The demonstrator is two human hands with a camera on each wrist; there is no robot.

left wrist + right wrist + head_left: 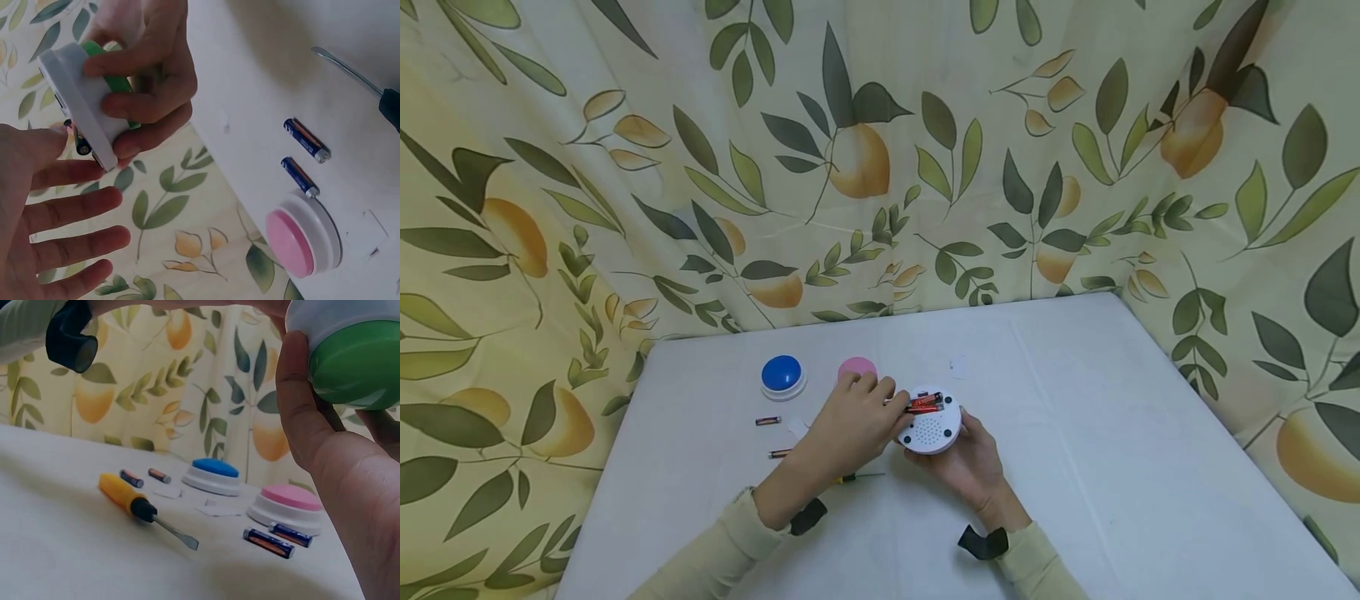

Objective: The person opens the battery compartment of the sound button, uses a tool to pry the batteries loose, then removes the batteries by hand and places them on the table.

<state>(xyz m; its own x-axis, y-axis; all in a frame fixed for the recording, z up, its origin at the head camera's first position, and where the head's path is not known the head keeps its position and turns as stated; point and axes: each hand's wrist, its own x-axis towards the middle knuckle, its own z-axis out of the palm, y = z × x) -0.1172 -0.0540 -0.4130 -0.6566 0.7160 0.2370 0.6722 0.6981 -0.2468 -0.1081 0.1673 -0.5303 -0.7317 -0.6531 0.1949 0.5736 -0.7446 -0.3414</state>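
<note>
My right hand [962, 468] grips a round white push button with a green top [359, 365], its underside [931, 435] tilted up toward the head camera. Small AAA-size batteries [927, 405] with red wrappers lie at the compartment in that underside. My left hand [859, 418] reaches over from the left. In the left wrist view its thumb [47, 142] presses at a battery [82, 149] whose end sticks out from the base. The left index finger lies by the base's edge, and the other left fingers are straight and spread.
A blue push button [781, 374] and a pink one [856, 367] stand toward the back of the white table. Loose batteries [767, 421] lie near them in pairs. A yellow-handled screwdriver [122, 492] and small whitish pieces [219, 508] are also on the table. A patterned curtain [880, 167] hangs behind.
</note>
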